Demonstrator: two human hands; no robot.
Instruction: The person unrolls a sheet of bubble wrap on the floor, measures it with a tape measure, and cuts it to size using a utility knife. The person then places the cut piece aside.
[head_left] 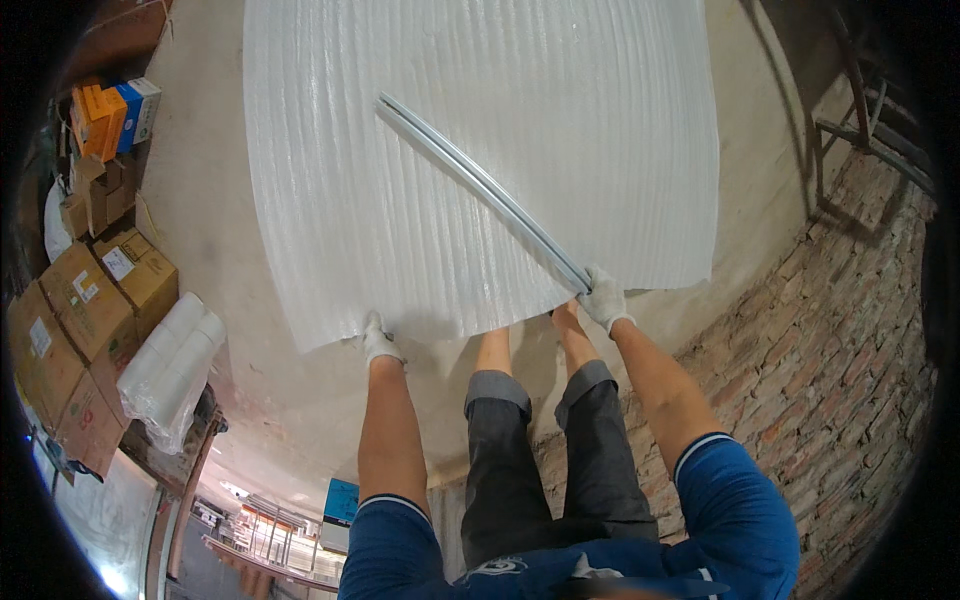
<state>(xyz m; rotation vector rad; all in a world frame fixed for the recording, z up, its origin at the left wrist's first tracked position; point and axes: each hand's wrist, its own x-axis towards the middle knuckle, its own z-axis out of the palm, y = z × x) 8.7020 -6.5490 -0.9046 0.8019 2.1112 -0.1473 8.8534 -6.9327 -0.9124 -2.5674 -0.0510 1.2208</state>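
A wide white foam sheet (470,150) lies spread on the concrete floor in front of me. A long grey metal bar (480,185) lies slantwise across it, from the upper left down to the sheet's near edge. My right hand (603,297), in a white glove, grips the bar's near end at the sheet's front edge. My left hand (379,340), also gloved, presses down on the sheet's near left corner. My legs in grey shorts stand between the two arms.
Brown cardboard boxes (90,300) are stacked at the left, with orange and blue boxes (110,115) behind them. Rolls wrapped in clear plastic (175,365) lie beside the boxes. A brick wall (830,350) runs along the right, with a metal frame (865,120) at the upper right.
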